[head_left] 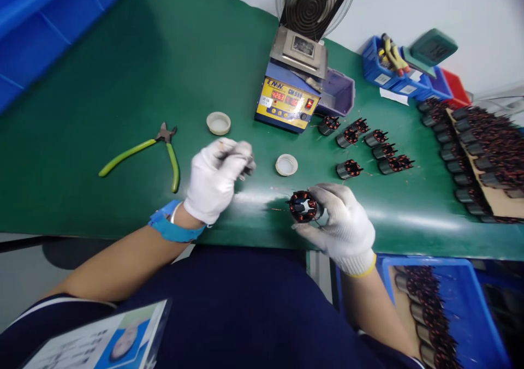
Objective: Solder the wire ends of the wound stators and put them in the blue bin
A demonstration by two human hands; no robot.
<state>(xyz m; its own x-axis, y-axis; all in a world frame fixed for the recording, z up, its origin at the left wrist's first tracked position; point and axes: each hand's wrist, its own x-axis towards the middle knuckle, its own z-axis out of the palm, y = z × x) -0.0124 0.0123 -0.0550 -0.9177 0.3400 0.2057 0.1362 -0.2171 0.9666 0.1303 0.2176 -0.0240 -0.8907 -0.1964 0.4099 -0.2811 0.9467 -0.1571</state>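
Holding a copper-wound motor core (300, 208) in the gloved right hand (343, 220), low over the front of the green tabletop (123, 205); cannot tell whether resting on it or lifted. Curving the right grip partway closed around the core's outer side, with fingers along the far side and thumb along the near side, and turning the slotted end leftward and up to view. To handle well, best to press only on the outer wall, firmly but lightly, and to keep the glove clear of the fine wire (279, 209) sticking out leftward, likely easy to snag. Wise, too, to work from the exposed end. Reaching in from lower right with the right forearm; from lower left with the other, raising the gloved left hand (219, 178) near a shallow white dish (218, 123). Bunching the left fingers, blurred; cannot tell whether gripping anything.
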